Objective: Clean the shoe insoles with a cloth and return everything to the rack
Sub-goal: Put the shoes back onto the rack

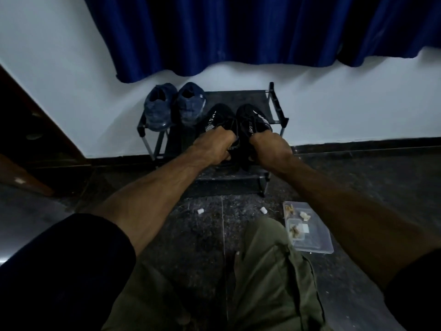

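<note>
Your left hand (214,145) is closed on the left black shoe (218,120), your right hand (269,149) on the right black shoe (253,123), one shoe each. Both shoes point toes-away toward the wall, heels at your fingers, just at the front edge of the rack (276,108), beside the blue shoes (175,107). Whether they rest on the shelf I cannot tell.

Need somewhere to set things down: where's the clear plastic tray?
The clear plastic tray lies on the floor at lower right of the head view, beside the right forearm, in front of the shoe rack.
</note>
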